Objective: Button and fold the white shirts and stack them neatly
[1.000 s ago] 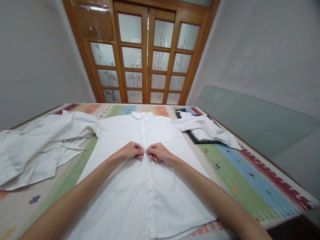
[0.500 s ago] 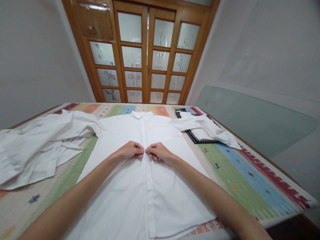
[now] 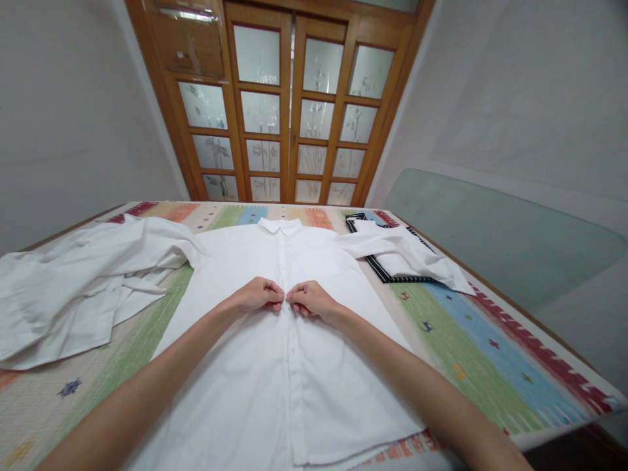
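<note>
A white button-up shirt (image 3: pixel 245 258) lies spread front side up, its collar toward the doors and its hem toward me. At mid-placket my left hand (image 3: pixel 262 294) pinches the fabric between thumb and fingers. My right hand (image 3: pixel 309 298) pinches the placket from the other side, its fingertips almost touching those of the left. Any button between them is hidden by the fingers. Below the hands, the two front edges run down to the hem, the right panel overlapping. The shirt's sleeve on the right stretches over a folded garment.
Another crumpled white garment (image 3: pixel 63 294) covers the table's left side. A folded white garment with black striped trim (image 3: pixel 392 271) lies at the right. A patterned cloth (image 3: pixel 471 347) covers the table. Wooden glazed doors (image 3: pixel 289 104) stand beyond, and a greenish glass panel (image 3: pixel 490 229) leans by the right wall.
Both hands stay at the same spot on the placket with only slight finger movement. The view has shifted very slightly; the shirt lies as before.
</note>
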Demonstrator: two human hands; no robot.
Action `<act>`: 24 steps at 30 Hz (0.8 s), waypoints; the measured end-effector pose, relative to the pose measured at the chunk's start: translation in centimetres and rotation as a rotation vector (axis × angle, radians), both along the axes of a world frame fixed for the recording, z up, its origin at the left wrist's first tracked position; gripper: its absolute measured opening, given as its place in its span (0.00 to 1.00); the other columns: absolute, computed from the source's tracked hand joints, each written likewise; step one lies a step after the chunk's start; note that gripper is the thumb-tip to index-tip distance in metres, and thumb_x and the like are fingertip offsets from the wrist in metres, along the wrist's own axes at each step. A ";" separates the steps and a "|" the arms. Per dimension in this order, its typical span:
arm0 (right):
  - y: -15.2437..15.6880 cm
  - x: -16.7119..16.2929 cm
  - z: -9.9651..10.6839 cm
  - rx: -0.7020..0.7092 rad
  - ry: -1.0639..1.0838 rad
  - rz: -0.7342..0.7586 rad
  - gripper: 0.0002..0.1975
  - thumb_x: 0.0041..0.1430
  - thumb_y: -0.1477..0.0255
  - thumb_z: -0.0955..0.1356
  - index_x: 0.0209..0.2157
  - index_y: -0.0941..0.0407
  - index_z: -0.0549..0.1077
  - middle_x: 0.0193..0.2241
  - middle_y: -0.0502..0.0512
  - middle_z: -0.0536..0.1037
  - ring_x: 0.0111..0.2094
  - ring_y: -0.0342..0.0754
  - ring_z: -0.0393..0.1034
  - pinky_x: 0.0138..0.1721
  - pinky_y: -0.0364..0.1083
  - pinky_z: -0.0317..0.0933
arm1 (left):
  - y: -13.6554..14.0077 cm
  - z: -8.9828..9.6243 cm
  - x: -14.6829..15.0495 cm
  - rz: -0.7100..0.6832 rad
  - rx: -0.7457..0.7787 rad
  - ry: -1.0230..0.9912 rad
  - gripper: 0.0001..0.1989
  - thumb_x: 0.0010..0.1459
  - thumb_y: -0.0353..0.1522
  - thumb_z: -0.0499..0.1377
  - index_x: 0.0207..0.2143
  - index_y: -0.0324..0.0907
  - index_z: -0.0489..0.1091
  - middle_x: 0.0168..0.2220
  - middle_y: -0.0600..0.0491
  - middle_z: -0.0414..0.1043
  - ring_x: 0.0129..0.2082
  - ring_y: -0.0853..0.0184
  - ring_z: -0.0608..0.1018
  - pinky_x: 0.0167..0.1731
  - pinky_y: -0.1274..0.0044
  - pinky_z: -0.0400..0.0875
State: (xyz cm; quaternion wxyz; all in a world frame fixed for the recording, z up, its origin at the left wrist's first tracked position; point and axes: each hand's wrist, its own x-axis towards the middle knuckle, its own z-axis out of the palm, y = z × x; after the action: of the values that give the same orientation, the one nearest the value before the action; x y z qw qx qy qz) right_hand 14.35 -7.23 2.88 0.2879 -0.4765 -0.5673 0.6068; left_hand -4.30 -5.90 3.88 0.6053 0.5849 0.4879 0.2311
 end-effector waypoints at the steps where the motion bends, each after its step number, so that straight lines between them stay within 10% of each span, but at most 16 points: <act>1: 0.0 0.0 0.0 0.000 0.003 -0.002 0.03 0.51 0.75 0.68 0.25 0.59 0.72 0.12 0.42 0.70 0.10 0.34 0.55 0.10 0.36 0.40 | 0.0 0.0 0.0 0.000 0.000 -0.001 0.16 0.37 0.40 0.69 0.25 0.38 0.71 0.20 0.55 0.74 0.22 0.70 0.74 0.28 0.78 0.67; 24: -0.1 0.1 0.1 0.050 0.026 0.018 0.02 0.47 0.77 0.69 0.26 0.59 0.72 0.14 0.43 0.71 0.11 0.34 0.56 0.11 0.35 0.44 | -0.1 -0.2 0.1 0.000 -0.004 -0.006 0.15 0.38 0.38 0.69 0.25 0.38 0.71 0.20 0.54 0.75 0.22 0.70 0.75 0.28 0.78 0.68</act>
State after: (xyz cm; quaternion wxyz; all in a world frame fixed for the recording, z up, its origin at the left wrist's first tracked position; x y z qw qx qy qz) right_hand 14.43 -7.36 3.00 0.3017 -0.4562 -0.5828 0.6010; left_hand -4.25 -5.99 3.72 0.6081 0.5828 0.4865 0.2319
